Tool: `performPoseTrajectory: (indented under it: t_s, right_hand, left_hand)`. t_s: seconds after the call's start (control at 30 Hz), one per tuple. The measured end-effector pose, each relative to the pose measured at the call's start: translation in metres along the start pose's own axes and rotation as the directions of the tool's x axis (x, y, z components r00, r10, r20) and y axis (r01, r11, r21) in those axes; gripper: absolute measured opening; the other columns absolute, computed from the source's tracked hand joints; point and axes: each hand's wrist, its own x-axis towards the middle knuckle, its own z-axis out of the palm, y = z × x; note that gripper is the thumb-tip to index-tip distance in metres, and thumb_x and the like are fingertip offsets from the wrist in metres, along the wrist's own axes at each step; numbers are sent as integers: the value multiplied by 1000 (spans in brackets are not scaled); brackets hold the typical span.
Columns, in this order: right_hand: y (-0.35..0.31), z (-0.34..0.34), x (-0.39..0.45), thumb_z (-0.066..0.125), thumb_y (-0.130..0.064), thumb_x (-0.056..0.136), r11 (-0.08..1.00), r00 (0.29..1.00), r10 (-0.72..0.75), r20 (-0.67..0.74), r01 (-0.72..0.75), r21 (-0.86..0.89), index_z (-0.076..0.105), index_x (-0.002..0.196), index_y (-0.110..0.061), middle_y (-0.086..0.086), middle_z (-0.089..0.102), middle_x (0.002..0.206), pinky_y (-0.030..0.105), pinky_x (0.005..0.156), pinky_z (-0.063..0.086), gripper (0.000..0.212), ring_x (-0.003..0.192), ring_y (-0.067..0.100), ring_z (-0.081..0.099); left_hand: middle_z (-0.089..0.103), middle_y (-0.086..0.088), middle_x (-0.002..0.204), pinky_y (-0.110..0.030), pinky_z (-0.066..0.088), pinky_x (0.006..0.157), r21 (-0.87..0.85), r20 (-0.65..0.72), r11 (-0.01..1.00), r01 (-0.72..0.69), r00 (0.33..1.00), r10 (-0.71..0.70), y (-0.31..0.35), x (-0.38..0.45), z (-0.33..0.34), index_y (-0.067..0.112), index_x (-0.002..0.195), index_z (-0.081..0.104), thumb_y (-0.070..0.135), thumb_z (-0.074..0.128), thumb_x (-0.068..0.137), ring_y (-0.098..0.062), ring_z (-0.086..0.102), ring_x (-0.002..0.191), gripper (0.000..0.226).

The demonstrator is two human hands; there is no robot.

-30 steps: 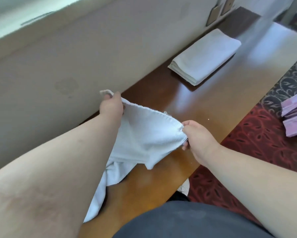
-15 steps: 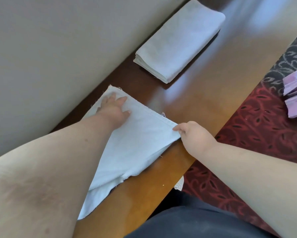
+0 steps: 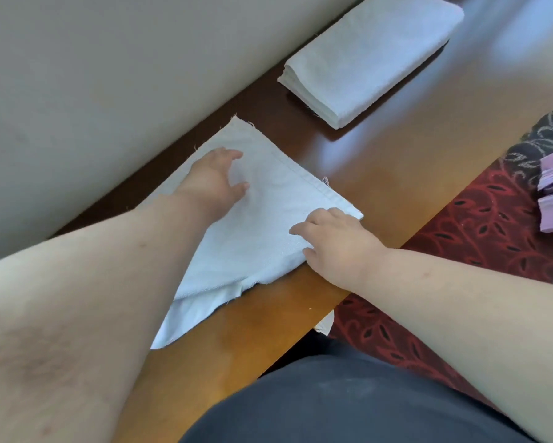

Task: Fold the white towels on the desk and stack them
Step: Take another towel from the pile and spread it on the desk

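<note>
your left hand (image 3: 212, 180) and right hand (image 3: 335, 241) lie open and flat, gripping nothing, on the half-folded white cloth towel (image 3: 268, 225), whose uneven lower layer could slip and skew your next fold.

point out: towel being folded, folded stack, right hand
towel being folded (image 3: 268, 225), head view, bare cloth between the hands
folded stack (image 3: 371, 55), head view, top face of the uppermost towel
right hand (image 3: 335, 241), head view, back of the hand, resting on the towel

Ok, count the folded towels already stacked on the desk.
1 stack, at the desk's far end by the wall; several layers show at its edge, but the exact number can't be read. A separate towel lies nearer, under both hands, its lower layer sticking out.
</note>
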Motion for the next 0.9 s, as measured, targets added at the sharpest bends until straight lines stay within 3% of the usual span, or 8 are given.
performPoseTrajectory:
  t_s: [0.07, 0.13, 0.3, 0.47, 0.6, 0.67, 0.73, 0.9]
  right_hand:
    - [-21, 13, -3, 49, -29, 98, 986, 984, -139, 112, 148, -78, 40, 151, -35, -3, 46, 140, 39, 104, 36, 54, 128, 25, 42]
    - [-33, 27, -6, 50, -33, 97, 968, 967, -141, 210, 180, -177, 38, 151, -35, -2, 41, 146, 40, 106, 34, 55, 131, 24, 37]
    - [-62, 34, -4, 46, -38, 94, 962, 989, 79, 122, -43, -270, 54, 138, -32, -2, 50, 133, 38, 105, 35, 44, 124, 23, 45]
    - [-156, 49, -4, 44, -30, 96, 893, 960, 234, 153, -151, -423, 47, 136, -22, 4, 48, 133, 45, 110, 35, 41, 121, 27, 46]
    - [-245, 81, -19, 48, -32, 96, 923, 986, 153, 68, -119, -366, 41, 143, -24, 4, 45, 137, 42, 107, 35, 49, 124, 28, 42]
    - [-282, 97, -23, 49, -34, 96, 951, 988, 134, 82, -105, -291, 47, 137, -23, 4, 46, 134, 41, 104, 38, 43, 123, 27, 41]
    - [-309, 113, -27, 51, -37, 96, 972, 973, 140, 182, -100, -210, 50, 135, -22, 4, 47, 132, 41, 101, 41, 42, 123, 27, 42]
    - [-338, 131, -29, 55, -37, 96, 976, 951, 196, 238, -165, -145, 38, 148, -22, 2, 38, 145, 41, 104, 41, 57, 131, 27, 37]
  left_hand:
    - [39, 3, 153, -34, 34, 111, -40, -29, 999, 21, 999, -22, -23, -45, 3, 34, 145, 41, 38, 62, 94, -20, 39, 138, 56]
    - [44, 5, 148, -29, 37, 104, -116, -83, 991, 65, 994, -75, -53, -94, 5, 36, 142, 44, 36, 59, 96, -17, 44, 133, 49]
    - [49, 10, 141, -29, 45, 91, -164, -176, 968, 190, 960, -219, -145, -190, -3, 39, 136, 49, 36, 52, 96, -14, 55, 117, 40]
    - [50, 7, 140, -37, 49, 92, -101, -63, 943, 316, 944, -323, -224, -263, -15, 37, 137, 48, 38, 49, 95, -18, 54, 120, 42]
    - [55, 6, 123, -33, 48, 77, -102, 64, 912, 398, 917, -393, -252, -302, -9, 33, 132, 48, 54, 60, 87, -16, 57, 100, 51]
    - [56, 4, 119, -34, 53, 80, -90, 237, 899, 429, 886, -399, -254, -315, -3, 28, 134, 45, 61, 66, 81, -18, 61, 96, 66]
    - [55, 1, 123, -38, 54, 87, -41, 292, 916, 399, 882, -371, -255, -322, 4, 25, 137, 42, 58, 71, 79, -21, 61, 102, 73]
    - [58, -5, 119, -31, 47, 78, 175, 336, 944, 281, 884, -326, -258, -316, 2, 22, 129, 53, 43, 55, 97, -26, 60, 104, 39]
